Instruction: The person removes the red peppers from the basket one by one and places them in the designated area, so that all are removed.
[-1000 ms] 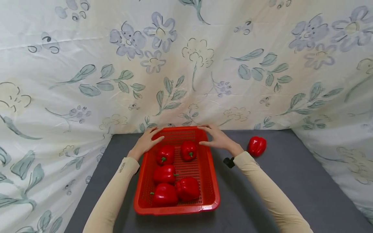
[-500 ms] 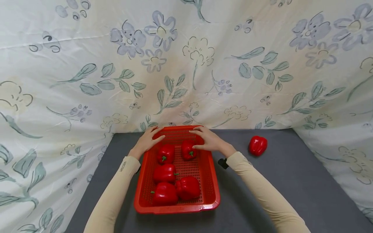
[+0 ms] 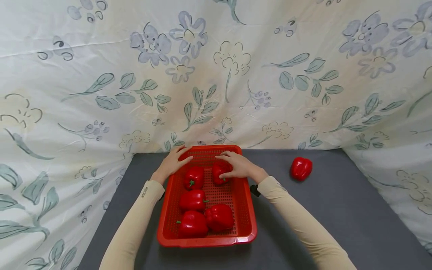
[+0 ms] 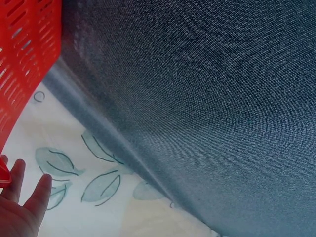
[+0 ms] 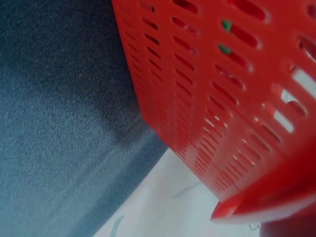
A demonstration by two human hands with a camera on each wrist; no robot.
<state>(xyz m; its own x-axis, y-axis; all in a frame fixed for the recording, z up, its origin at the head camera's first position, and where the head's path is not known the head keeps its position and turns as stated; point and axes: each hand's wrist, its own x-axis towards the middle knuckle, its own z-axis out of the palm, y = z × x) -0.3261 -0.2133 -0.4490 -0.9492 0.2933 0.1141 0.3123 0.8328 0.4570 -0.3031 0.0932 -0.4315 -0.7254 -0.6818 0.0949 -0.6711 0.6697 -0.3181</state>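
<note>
My right hand point(image 3: 240, 167) is down on the back-right pepper point(image 3: 218, 172) in the red basket point(image 3: 244, 210), fingers point(image 3: 225, 154) curled over its top and thumb against its side, so I have hold of it while it sits on the basket floor near the far rim. Just beside it, to the left, lies a second pepper point(image 3: 194, 177) with its green stem facing me. My left hand point(image 3: 172, 163) rests on the far-left corner of the basket, fingers point(image 3: 185, 159) lying fairly straight across the rim, touching it and gripping nothing that I can see; the left wrist view only catches the fingertips point(image 4: 27, 190) beside the basket's slotted wall point(image 4: 27, 54).

Nearer to me in the basket are three more peppers: one in the middle point(image 3: 192, 200), and two side by side at the near end, left point(image 3: 192, 224) and right point(image 3: 219, 217), touching each other.

The basket stands on the grey counter point(image 3: 337, 210), reaching almost to its back edge, left of centre. A lone pepper point(image 3: 301, 168) lies on the counter, well apart to the right, towards the back edge. Flowered cloth point(image 3: 216, 75) hangs behind and at both sides.
</note>
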